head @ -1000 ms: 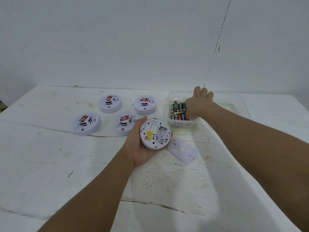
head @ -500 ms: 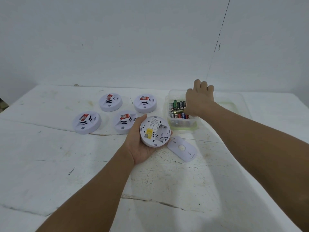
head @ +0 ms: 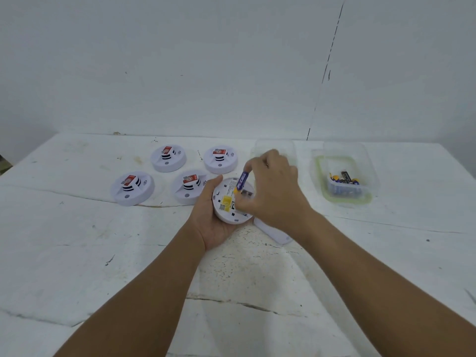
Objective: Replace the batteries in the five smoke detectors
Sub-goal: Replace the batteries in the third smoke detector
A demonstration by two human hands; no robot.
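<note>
A: Now, item count. Smoke detectors: five. Four sit face up on the white table (head: 77, 253) at far left: far-left detector (head: 168, 158), far-right detector (head: 220, 160), near-left detector (head: 132, 188), near-right detector (head: 189, 190). The fifth, the open detector (head: 228, 202), lies back up in the left hand (head: 213, 222), fingers curled under its rim, thumb on its far edge.

B: Batteries?

A: One blue battery (head: 241, 181), tilted, pinched by the right hand (head: 273, 186) just above the open detector. Clear containers: two. The right container (head: 345, 176) holds a small heap of batteries (head: 343, 179); I cannot count them.

B: Change since the earlier frame?

A: The right hand was in the battery box at far right; it has come back over the detector, carrying the battery.

B: Obscured?

A: The second container (head: 273, 148) is largely behind the right hand, contents unseen. The white cover plate (head: 274, 234) is half hidden under the right wrist. The battery bay is blurred.
</note>
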